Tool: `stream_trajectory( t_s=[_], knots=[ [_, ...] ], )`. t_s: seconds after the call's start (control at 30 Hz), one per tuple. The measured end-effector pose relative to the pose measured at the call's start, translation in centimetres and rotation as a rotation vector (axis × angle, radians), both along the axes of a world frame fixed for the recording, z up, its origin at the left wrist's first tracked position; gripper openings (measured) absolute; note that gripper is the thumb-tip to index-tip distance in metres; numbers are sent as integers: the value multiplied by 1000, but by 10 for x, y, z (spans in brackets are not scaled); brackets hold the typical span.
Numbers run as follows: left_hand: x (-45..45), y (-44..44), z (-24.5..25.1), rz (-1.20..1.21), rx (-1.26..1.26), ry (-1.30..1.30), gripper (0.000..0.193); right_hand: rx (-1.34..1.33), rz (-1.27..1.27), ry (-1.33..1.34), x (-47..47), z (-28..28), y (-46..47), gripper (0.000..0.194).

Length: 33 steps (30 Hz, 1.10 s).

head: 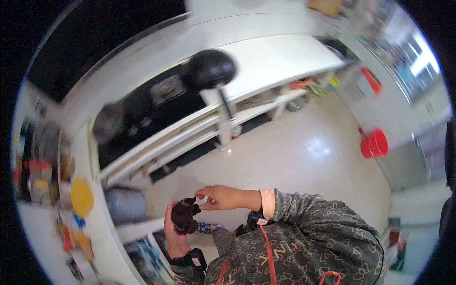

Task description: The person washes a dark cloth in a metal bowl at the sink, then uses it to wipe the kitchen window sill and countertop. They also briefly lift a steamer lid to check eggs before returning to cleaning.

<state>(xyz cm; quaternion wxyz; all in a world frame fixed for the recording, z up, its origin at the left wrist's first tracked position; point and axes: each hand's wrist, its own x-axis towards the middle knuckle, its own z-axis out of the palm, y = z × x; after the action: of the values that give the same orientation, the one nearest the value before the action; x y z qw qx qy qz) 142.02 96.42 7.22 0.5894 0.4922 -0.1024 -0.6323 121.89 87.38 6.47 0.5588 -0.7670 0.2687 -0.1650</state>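
Note:
My left hand (173, 231) is cupped around a dark brown, crumpled item (184, 215) with soft, uneven lobes; it may be cloth, but its exact kind cannot be made out. My right hand (221, 197) comes in from the right, thumb and forefinger at the item's upper right edge. A small gap shows between those two fingers, and their tips appear to grip its flaps. Both hands are in front of my body, above the floor (285, 149).
Ahead is a white counter (278, 57) with a black wok (210, 69), its handle jutting past the front edge, beside a black gas stove (142, 117). A grey gas cylinder (126, 205) stands below at left. A red dipper (374, 143) hangs at right. A yellow round object (82, 197) is at left.

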Motion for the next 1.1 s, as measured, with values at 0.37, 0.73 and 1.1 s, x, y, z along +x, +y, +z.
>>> stream_trajectory(
  t_s=[0.37, 0.73, 1.1],
  knots=[
    [-251, -158, -5, -568, 60, -51, 34, 346, -621, -334, -226, -26, -22, 72],
    [-393, -298, -28, -903, 62, 173, 34, 577, -956, -297, -364, -16, -126, 68],
    [-625, -390, -52, -1205, 8, 122, 34, 638, -1235, -599, -556, -27, -171, 76]
  ],
)
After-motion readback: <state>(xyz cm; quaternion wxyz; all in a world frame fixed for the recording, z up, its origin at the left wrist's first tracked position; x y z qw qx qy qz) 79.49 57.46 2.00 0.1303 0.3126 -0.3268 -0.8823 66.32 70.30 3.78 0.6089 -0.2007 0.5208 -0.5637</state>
